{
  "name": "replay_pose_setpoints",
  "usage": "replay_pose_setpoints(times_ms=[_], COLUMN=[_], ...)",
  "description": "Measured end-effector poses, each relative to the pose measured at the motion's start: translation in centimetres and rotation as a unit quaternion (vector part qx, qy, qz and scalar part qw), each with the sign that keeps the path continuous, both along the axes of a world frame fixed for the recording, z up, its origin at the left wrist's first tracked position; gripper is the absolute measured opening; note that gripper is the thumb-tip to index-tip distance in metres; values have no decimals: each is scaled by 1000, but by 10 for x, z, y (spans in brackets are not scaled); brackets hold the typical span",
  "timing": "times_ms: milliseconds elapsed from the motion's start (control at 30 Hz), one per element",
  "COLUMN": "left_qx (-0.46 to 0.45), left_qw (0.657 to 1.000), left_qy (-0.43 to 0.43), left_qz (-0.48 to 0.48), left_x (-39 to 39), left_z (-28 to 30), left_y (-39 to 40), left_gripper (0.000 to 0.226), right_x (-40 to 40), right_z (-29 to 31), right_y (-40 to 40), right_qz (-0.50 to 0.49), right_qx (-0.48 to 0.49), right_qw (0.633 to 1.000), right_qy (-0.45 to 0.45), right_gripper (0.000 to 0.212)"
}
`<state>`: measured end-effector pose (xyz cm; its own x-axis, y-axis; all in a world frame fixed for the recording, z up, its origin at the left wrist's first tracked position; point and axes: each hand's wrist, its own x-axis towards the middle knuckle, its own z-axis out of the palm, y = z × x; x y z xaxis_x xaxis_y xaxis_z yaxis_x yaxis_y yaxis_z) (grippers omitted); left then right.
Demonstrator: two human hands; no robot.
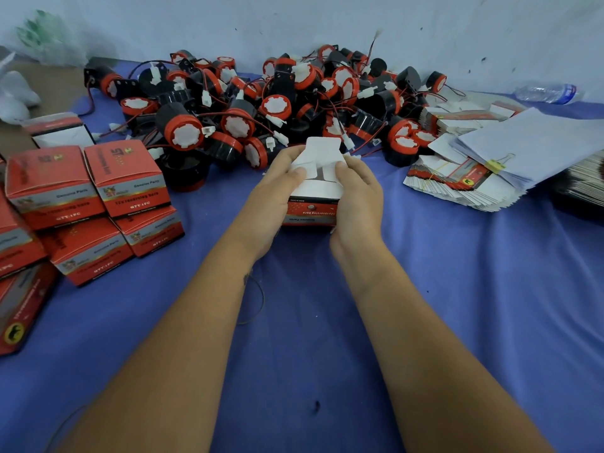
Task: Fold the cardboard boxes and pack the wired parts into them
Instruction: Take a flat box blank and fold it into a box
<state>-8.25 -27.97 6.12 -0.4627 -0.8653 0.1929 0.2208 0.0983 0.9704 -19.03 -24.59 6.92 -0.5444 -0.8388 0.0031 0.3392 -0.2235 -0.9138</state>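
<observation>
A small red cardboard box (312,212) stands on the blue cloth at the centre, its white inner flaps up. My left hand (273,194) grips its left side with the thumb pressing a side flap inward. My right hand (358,197) holds the right side, thumb on the other side flap. The white top flap (322,148) stands upright behind them. Just beyond lies a big heap of black and red wired parts (261,109) with white connectors. What the box holds inside is hidden.
Several closed red boxes (88,204) are stacked at the left, one open box (60,132) behind them. Flat unfolded box blanks (457,181) and white paper (536,142) lie at the right. A plastic bottle (549,93) rests by the wall.
</observation>
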Motion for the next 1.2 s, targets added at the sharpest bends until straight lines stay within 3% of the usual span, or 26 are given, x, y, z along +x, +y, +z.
replay_pose_setpoints(times_ms=[133, 367, 567, 633, 700, 800, 1000, 1133, 1200], left_qx=[7, 38, 33, 34, 28, 51, 16, 12, 63], left_qw=[998, 979, 984, 988, 990, 987, 983, 982, 981], left_qy=[27, 107, 111, 87, 46, 49, 30, 40, 74], left_qz=[59, 169, 132, 121, 127, 146, 178, 184, 168], left_x=[-1, -1, -1, 1, 1, 1, -4, -3, -2], left_z=[2, 5, 3, 4, 4, 7, 9, 6, 6], left_y=[1, 2, 6, 5, 4, 3, 7, 7, 6], left_gripper=[37, 35, 32, 31, 27, 38, 51, 40, 26], right_x=[4, 14, 7, 6, 5, 3, 2, 1, 4], right_z=[1, 2, 5, 5, 3, 3, 4, 2, 0], right_y=[0, 3, 3, 4, 4, 2, 2, 2, 3], right_qz=[21, 38, 102, 101, 93, 95, 89, 71, 67], right_qx=[7, -55, -25, -23, -25, -14, 3, 36, 46], right_qw=[996, 992, 994, 993, 990, 989, 987, 978, 968], right_qy=[82, 103, 6, 48, 100, 109, 134, 191, 237], right_gripper=[15, 41, 13, 6, 15, 27, 43, 32, 20])
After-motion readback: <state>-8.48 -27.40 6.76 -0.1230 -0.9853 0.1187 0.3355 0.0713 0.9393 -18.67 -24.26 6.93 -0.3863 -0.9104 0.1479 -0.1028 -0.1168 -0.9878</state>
